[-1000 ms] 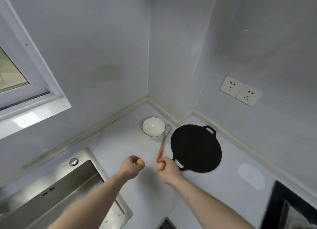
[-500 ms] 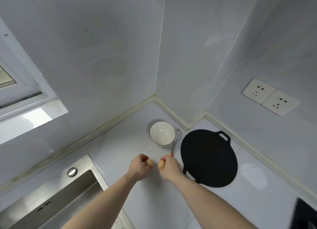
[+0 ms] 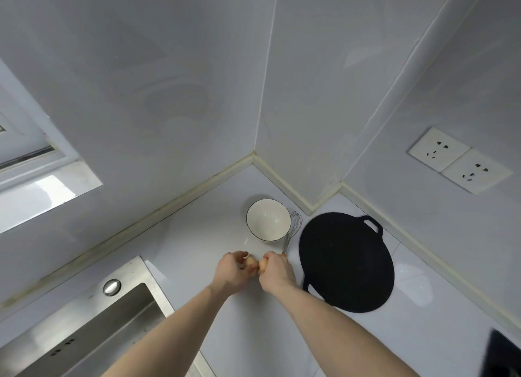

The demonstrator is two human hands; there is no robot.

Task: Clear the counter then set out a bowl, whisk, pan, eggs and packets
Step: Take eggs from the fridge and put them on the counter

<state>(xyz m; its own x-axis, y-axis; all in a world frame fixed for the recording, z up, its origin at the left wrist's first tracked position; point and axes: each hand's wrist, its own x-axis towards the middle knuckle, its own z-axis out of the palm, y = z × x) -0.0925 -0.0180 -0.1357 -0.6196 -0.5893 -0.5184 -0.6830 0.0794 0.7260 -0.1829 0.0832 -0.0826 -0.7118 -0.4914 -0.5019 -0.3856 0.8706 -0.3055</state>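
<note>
On the white counter (image 3: 197,235) stands a white bowl (image 3: 267,218) with a dark rim, near the corner. A wire whisk (image 3: 293,230) with an orange handle lies just right of it. A flat black pan (image 3: 345,261) with two loop handles sits further right. My left hand (image 3: 231,273) grips a brown egg (image 3: 250,264) low over the counter in front of the bowl. My right hand (image 3: 277,272) grips a second egg (image 3: 262,266). The two eggs nearly touch, and my right hand hides the whisk's handle end.
A steel sink (image 3: 84,328) with a round button lies at the lower left. Two wall sockets (image 3: 459,159) sit on the right wall. A dark object (image 3: 504,354) shows at the bottom right corner. A window sill is at the left.
Both hands have moved forward and closer together with their eggs, down toward the counter in front of the bowl. The camera has shifted, so the bowl and pan sit further right.
</note>
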